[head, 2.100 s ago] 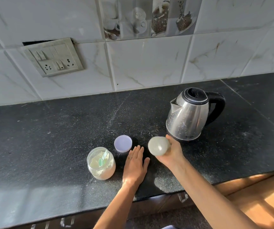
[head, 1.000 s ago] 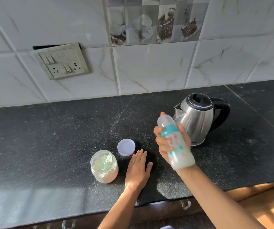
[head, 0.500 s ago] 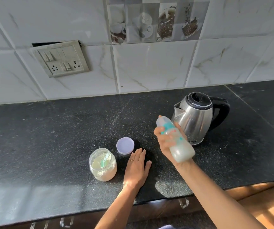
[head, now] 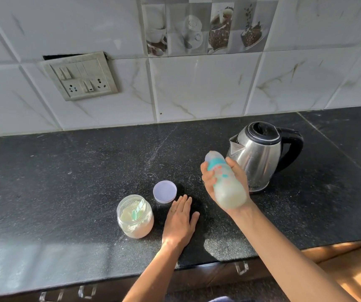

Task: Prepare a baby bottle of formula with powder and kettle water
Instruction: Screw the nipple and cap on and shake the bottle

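Observation:
My right hand [head: 223, 182] grips a baby bottle [head: 225, 184] with a teal collar and clear cap, full of milky liquid. The bottle hangs above the counter, tilted with its cap pointing away and to the left, and it looks motion-blurred. My left hand [head: 180, 221] lies flat, palm down, on the black counter [head: 66, 182], fingers straight, with a ring on one finger. An open glass jar of formula powder [head: 135, 216] with a green scoop in it stands left of that hand. Its lilac lid [head: 165, 191] lies just behind. The steel kettle [head: 260, 155] stands to the right.
A white tiled wall with a switch and socket plate [head: 81, 77] runs along the back of the counter. The counter's front edge lies near my arms, with drawer handles [head: 241, 268] below it. Powder dust speckles the dark surface.
My right hand has turned the bottle from end-on and low to tilted and raised, and keeps moving it in front of the kettle. The left hand has stayed flat on the counter.

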Tool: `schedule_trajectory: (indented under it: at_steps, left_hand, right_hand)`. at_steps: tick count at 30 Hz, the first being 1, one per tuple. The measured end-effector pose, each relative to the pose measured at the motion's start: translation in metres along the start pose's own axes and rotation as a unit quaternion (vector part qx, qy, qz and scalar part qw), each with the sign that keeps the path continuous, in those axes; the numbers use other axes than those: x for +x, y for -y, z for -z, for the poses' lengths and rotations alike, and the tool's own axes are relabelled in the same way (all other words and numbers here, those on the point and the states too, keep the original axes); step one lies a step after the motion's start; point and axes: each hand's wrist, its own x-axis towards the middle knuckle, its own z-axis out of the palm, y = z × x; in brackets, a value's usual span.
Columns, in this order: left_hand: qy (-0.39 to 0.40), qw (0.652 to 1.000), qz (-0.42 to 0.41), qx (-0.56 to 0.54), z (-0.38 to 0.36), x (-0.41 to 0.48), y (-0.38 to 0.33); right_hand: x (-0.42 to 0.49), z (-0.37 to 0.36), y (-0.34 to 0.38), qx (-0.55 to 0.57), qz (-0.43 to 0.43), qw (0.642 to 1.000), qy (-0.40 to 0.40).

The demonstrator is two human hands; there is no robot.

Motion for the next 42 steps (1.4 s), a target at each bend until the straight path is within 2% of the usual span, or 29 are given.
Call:
schedule_trajectory:
  at_steps: [1, 2, 4, 5, 7, 11, 14, 16, 19, 21, 23, 25, 26, 28, 30, 32, 34, 35, 37, 39, 42]
  left_hand:
    - [-0.001, 1.000, 0.000, -0.001, 0.000, 0.000, 0.000]
    - [-0.001, 1.000, -0.001, -0.002, 0.000, 0.000, 0.000]
    - [-0.001, 1.000, -0.001, -0.005, 0.000, 0.000, 0.000]
    - [-0.003, 1.000, 0.000, -0.006, 0.000, 0.000, -0.001]
    - [-0.006, 1.000, -0.001, -0.007, 0.000, 0.000, 0.000]
    - [-0.008, 1.000, -0.001, -0.008, -0.001, 0.000, 0.000]
    - [-0.008, 1.000, -0.002, -0.013, 0.000, 0.000, 0.000]
    - [-0.008, 1.000, -0.002, -0.014, 0.000, 0.000, -0.001]
    - [-0.011, 1.000, -0.001, -0.014, 0.001, 0.000, -0.002]
    - [-0.008, 1.000, 0.001, -0.015, 0.001, -0.001, -0.002]
    - [-0.009, 1.000, -0.001, -0.014, 0.000, 0.000, -0.001]
    - [-0.008, 1.000, -0.003, -0.008, 0.000, 0.000, -0.001]
    - [-0.006, 1.000, -0.002, -0.008, 0.000, 0.000, -0.001]
    - [-0.005, 1.000, 0.000, -0.008, 0.000, 0.000, -0.001]
    - [-0.005, 1.000, -0.003, -0.005, 0.000, 0.000, -0.001]
    - [-0.003, 1.000, -0.002, -0.006, -0.001, 0.000, -0.001]
    - [0.000, 1.000, 0.001, -0.009, 0.000, 0.000, -0.002]
    - [0.000, 1.000, 0.000, -0.007, 0.000, 0.001, -0.001]
    - [-0.001, 1.000, -0.001, -0.003, 0.001, 0.000, -0.002]
    - [0.000, 1.000, 0.002, -0.007, 0.000, 0.000, -0.002]
    - [-0.003, 1.000, 0.002, -0.010, 0.000, 0.000, -0.002]
  right_hand:
    - [0.003, 0.005, 0.001, 0.048, 0.011, 0.998, -0.033]
    - [0.007, 0.011, 0.003, 0.084, 0.003, 0.996, -0.026]
    - [0.005, 0.015, 0.001, -0.002, -0.037, 0.999, 0.007]
    - [0.005, 0.017, 0.001, -0.076, -0.031, 0.996, 0.029]
    - [0.003, 0.018, 0.001, -0.169, 0.001, 0.985, 0.023]
    - [0.010, 0.034, -0.001, -0.051, 0.020, 0.995, -0.087]
    - [0.002, 0.037, -0.004, -0.123, -0.036, 0.992, 0.000]
    - [-0.002, 0.037, -0.005, -0.136, -0.040, 0.989, 0.036]
    - [0.001, 0.039, -0.009, -0.009, -0.007, 1.000, -0.025]
    - [0.007, 0.050, -0.003, 0.078, 0.010, 0.996, -0.031]
    - [0.003, 0.046, -0.005, 0.008, -0.013, 1.000, -0.021]
    - [0.000, 0.045, 0.000, -0.057, 0.006, 0.998, -0.007]
    - [0.000, 0.041, 0.002, -0.050, 0.003, 0.999, -0.006]
    - [0.003, 0.044, 0.005, 0.028, 0.030, 0.997, -0.062]
    - [0.008, 0.049, 0.009, 0.125, 0.012, 0.992, -0.007]
    - [0.005, 0.043, 0.003, 0.044, -0.013, 0.999, 0.000]
    - [0.006, 0.032, 0.002, -0.017, 0.000, 1.000, 0.006]
    - [0.010, 0.028, 0.001, -0.006, 0.000, 1.000, -0.009]
    - [0.013, 0.027, 0.000, 0.055, 0.042, 0.993, -0.093]
    - [0.017, 0.031, 0.002, 0.085, 0.042, 0.993, -0.072]
    - [0.011, 0.027, -0.001, -0.040, 0.013, 0.997, -0.057]
